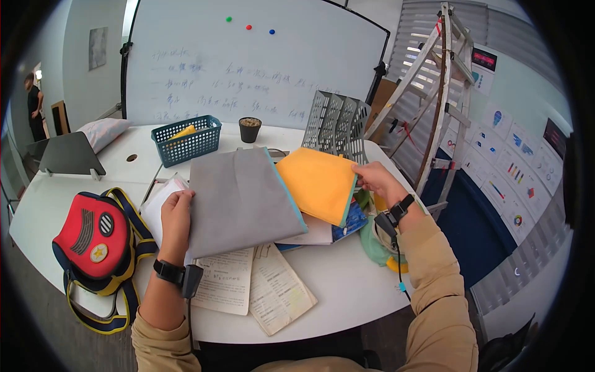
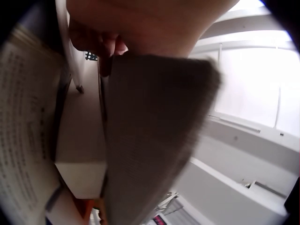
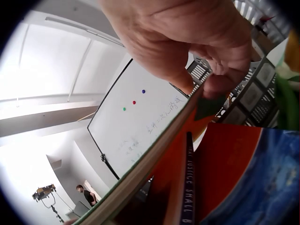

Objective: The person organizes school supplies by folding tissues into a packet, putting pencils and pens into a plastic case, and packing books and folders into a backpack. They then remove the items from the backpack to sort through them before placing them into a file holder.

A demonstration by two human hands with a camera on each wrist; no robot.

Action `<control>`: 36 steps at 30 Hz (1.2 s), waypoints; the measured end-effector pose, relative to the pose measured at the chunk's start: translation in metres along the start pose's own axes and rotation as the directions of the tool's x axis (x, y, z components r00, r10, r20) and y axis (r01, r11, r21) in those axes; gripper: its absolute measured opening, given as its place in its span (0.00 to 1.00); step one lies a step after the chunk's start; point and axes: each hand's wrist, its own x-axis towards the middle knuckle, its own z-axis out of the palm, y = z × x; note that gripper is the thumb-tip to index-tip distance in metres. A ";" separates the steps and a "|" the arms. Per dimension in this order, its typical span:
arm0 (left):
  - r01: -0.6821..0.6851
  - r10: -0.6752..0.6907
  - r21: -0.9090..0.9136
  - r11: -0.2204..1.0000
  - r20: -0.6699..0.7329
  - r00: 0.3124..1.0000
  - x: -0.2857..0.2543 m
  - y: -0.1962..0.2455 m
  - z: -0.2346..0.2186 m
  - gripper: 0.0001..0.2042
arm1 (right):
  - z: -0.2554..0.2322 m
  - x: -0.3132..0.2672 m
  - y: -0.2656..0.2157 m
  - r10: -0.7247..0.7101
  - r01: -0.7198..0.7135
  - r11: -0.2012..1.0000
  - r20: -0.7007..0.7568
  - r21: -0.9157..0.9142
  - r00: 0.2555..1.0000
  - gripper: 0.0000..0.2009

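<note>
My left hand [image 1: 176,217] grips the left edge of a flat grey fabric panel [image 1: 238,201] with teal edging. My right hand [image 1: 377,180] pinches the upper right corner of a yellow fabric panel [image 1: 319,183], also edged in teal. The grey panel overlaps the yellow one's left side in the head view. In the left wrist view, the grey panel [image 2: 150,131] fills the middle below the fingers. Thumb and fingers of the right hand [image 3: 187,42] close on a green-trimmed edge in the right wrist view. Beneath the panels lie an open book [image 1: 223,285] and a worn booklet [image 1: 282,291].
A blue-covered book [image 1: 352,222] and a pale green item [image 1: 375,245] lie at right. Left stands a red backpack [image 1: 93,239]. Behind are a teal basket [image 1: 186,146], a potted plant [image 1: 250,131] and a grey file rack [image 1: 334,124]. A ladder [image 1: 443,105] stands beyond.
</note>
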 end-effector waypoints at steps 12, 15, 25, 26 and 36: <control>-0.177 0.196 0.111 0.978 -0.194 0.961 0.000 0.008 -0.005 0.33 | 0.028 -0.108 -0.058 -0.348 0.346 0.937 -0.037 -0.048 0.937 0.18; -0.206 0.229 0.127 0.970 -0.215 0.949 0.003 0.006 -0.008 0.33 | 0.038 -0.106 -0.046 -0.406 0.408 0.912 -0.056 0.043 0.912 0.16; -0.288 0.349 0.287 0.914 -0.189 0.918 -0.003 0.004 -0.007 0.27 | 0.054 -0.096 0.058 -0.308 0.408 0.879 -0.360 0.246 0.881 0.14; -0.314 0.375 0.310 0.898 -0.162 0.913 -0.003 0.001 -0.006 0.26 | 0.056 -0.098 0.067 -0.330 0.428 0.864 -0.344 0.266 0.879 0.13; -0.371 0.362 0.446 0.815 0.109 0.926 -0.019 0.015 0.015 0.39 | 0.075 -0.108 0.082 -0.322 0.335 0.818 -0.109 0.468 0.940 0.22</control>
